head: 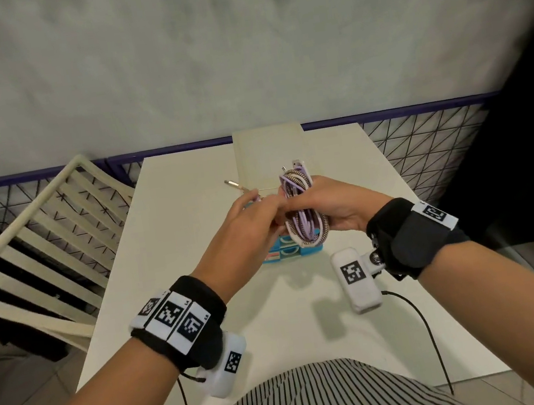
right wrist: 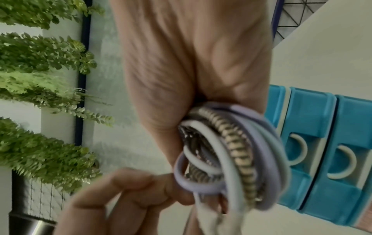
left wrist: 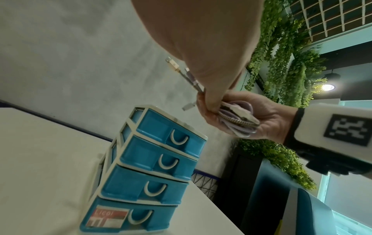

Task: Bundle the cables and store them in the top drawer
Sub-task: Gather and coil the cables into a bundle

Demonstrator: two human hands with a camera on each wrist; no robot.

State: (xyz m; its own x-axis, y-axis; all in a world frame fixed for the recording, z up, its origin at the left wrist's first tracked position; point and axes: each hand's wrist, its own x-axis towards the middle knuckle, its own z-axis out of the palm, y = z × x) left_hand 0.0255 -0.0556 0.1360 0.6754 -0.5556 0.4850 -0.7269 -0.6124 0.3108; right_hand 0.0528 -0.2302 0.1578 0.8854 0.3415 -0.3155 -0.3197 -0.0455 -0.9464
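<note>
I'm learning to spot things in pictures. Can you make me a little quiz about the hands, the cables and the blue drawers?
1. True or false: the top drawer of the blue drawer unit is already pulled open.
2. Which hand grips the coiled cables? A) left hand B) right hand
3. Fill in: the drawer unit shows ___ drawers with white handles in the left wrist view.

Key
1. False; all drawers look closed.
2. B; the left hand pinches the loose cable ends.
3. Four.
</note>
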